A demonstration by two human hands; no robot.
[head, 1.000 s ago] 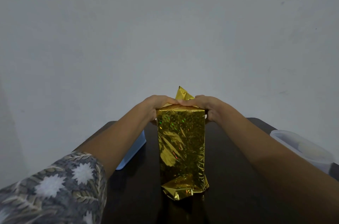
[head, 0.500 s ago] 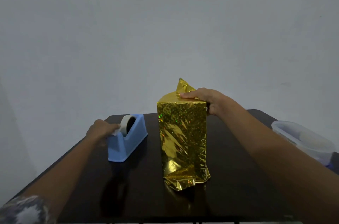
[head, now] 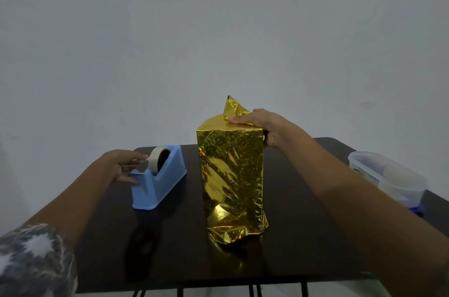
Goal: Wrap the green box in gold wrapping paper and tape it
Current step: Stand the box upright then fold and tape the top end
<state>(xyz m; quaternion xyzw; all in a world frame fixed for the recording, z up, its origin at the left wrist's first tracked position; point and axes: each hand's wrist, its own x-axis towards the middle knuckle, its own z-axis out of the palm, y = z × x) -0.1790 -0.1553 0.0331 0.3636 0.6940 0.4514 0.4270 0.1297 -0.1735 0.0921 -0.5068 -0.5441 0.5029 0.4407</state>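
The box stands upright in the middle of the dark table (head: pixel 303 236), fully covered in shiny gold wrapping paper (head: pixel 232 175); no green shows. A loose gold flap sticks up at its top rear. My right hand (head: pixel 262 124) presses the folded paper down on the box's top, fingers flat and thumb down the right side. To the left sits a blue tape dispenser (head: pixel 158 180) with a pale tape roll (head: pixel 155 159). My left hand (head: pixel 124 165) is at the dispenser's near end and pinches the tape end at the cutter.
A clear plastic container (head: pixel 386 177) with pale contents stands at the table's right edge, on something blue. A plain light wall rises behind the table. The table's front edge and thin legs show at the bottom.
My left hand left the box's top and moved left to the tape dispenser, where it now pinches the tape end. My right hand stayed pressing on the box top.
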